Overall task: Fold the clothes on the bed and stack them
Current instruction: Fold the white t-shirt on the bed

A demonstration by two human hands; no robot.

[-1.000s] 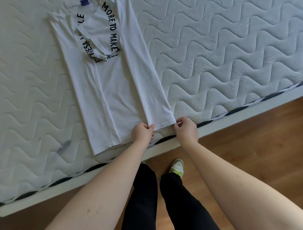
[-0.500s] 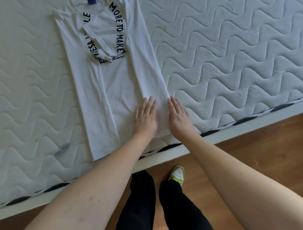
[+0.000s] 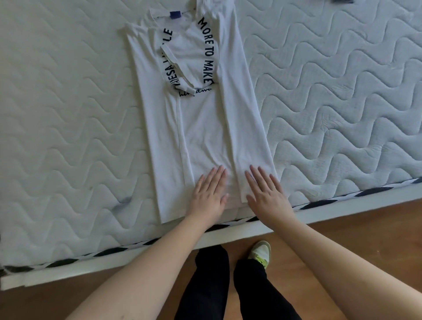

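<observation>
— Near the bed's front edge, item one?
— Left hand [image 3: 209, 194], flat, fingers straight and together, pressing the hem end of the white T-shirt [image 3: 201, 128]. Item two: right hand [image 3: 266, 194], likewise flat, fingers slightly spread, palm down on the shirt's folded-in right panel. Neither pinches anything.

— Location of the shirt?
— Lying lengthwise on the quilted mattress [image 3: 331, 102], hem toward the person, collar far. Both long sides folded inward; a sleeve lies turned back across the black lettering [image 3: 206, 50].

— Handling notes?
— Judged light, soft, limp; thin cotton that will slump and crease if lifted by one point. Best taken at the two hem corners, thumb beneath and fingers above, then carried toward the collar. The mattress quilting likely grips it somewhat, so sliding may bunch the folds.

— Anything unrecorded?
— Lettering partly covered by the sleeve; full wording unreadable. Blue neck label [image 3: 174, 15] too small to read. Collar runs near the top border. A dark item [image 3: 340, 1] at the top edge, cut off, unidentified. No stack visible.
</observation>
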